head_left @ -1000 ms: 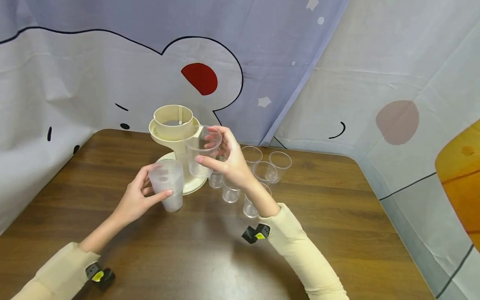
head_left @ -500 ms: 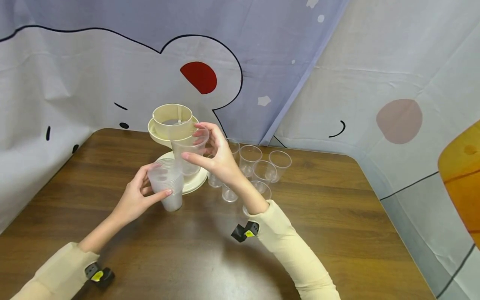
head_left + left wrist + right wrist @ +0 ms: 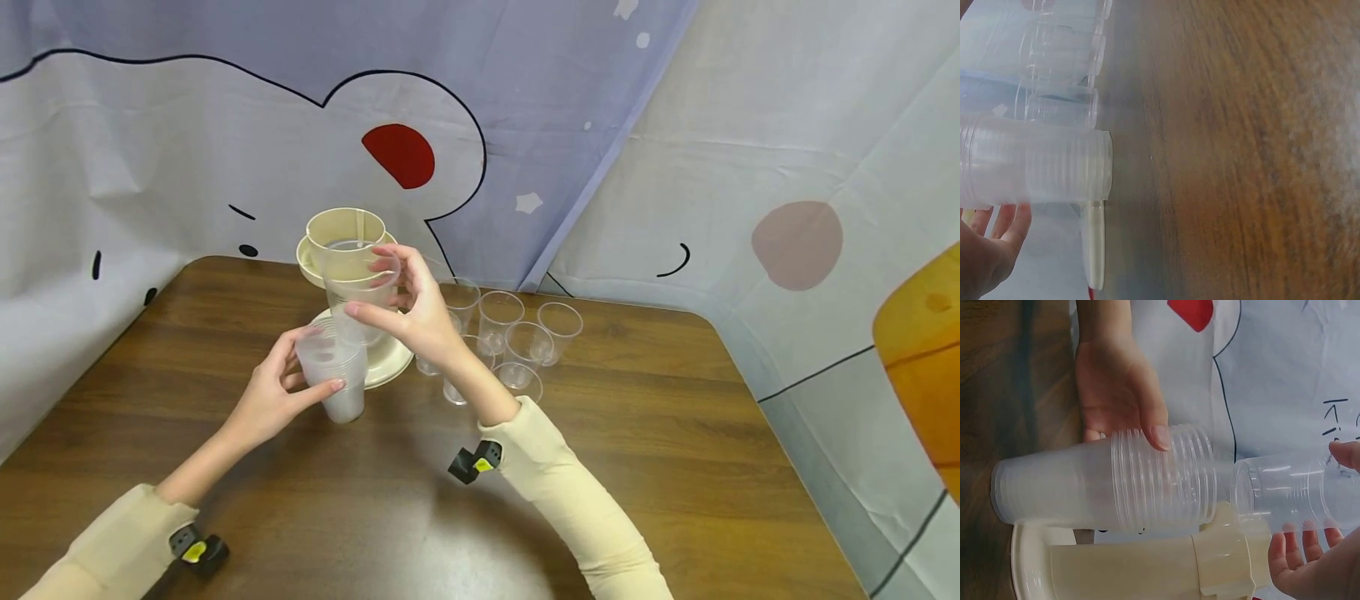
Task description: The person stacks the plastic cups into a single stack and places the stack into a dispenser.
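My left hand (image 3: 273,392) grips a stack of nested clear plastic cups (image 3: 345,396) around its ribbed upper part, thumb in front and fingers behind. The stack is upright, its base at the table. My right hand (image 3: 423,325) holds a single clear plastic cup (image 3: 1285,487) between thumb and fingers, upright over the stack. In the right wrist view, a small gap separates the cup's bottom from the stack's top rims. Directly behind both stands a cream plastic holder (image 3: 347,218) with a ring-shaped top and a round base, partly hidden by the cups and right hand.
Several clear plastic cups (image 3: 561,321) stand upright in a cluster right of the holder, some partly behind my right forearm. They rest on a brown wooden table (image 3: 675,467). A printed curtain (image 3: 555,125) hangs along the table's back edge.
My right hand has moved left with the single cup, from beside the stack to above it. More of the standing cups now show. My left hand and the stack stay in place.
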Motion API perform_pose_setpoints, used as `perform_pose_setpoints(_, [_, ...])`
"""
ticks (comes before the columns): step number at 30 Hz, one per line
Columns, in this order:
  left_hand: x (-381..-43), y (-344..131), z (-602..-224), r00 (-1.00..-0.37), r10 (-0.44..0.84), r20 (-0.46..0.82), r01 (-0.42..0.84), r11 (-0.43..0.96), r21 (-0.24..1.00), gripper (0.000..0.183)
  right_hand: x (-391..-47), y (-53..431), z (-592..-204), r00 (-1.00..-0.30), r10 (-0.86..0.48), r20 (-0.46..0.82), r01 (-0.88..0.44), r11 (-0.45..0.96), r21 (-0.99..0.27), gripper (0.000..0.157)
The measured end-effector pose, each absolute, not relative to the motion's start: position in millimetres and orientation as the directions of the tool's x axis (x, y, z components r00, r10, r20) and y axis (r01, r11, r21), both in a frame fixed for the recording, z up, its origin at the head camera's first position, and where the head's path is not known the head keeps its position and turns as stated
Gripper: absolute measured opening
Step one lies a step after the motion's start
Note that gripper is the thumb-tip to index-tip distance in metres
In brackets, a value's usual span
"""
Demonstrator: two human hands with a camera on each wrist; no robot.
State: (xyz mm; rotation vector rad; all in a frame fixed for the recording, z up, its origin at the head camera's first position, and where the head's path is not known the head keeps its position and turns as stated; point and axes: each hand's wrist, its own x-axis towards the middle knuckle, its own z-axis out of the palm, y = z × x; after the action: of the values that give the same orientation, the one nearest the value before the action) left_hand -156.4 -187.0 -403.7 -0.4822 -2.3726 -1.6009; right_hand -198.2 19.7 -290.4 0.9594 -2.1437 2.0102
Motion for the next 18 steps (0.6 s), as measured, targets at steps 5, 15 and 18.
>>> perform_pose_setpoints(5, [-156,-187,-403,-0.919,0.136,0.370,0.394,0.353,0.849,0.070,-197,15,-292,-0.812,-0.393,0.432,-0.457,-0.033,-0.889,0.065])
perform_pose_setpoints(15, [-156,-187,-402,-0.923,0.132,0.362,0.384,0.371,0.845,0.070,-197,9,-298,-0.811,-0.422,0.405,-0.448,0.005,-0.894,0.065])
perform_pose_setpoints(18, [-156,-186,-402,-0.924,0.132,0.359,0.382,0.375,0.845,0.070,-197,7,-299,-0.808,-0.430,0.403,-0.446,0.000,-0.895,0.065])
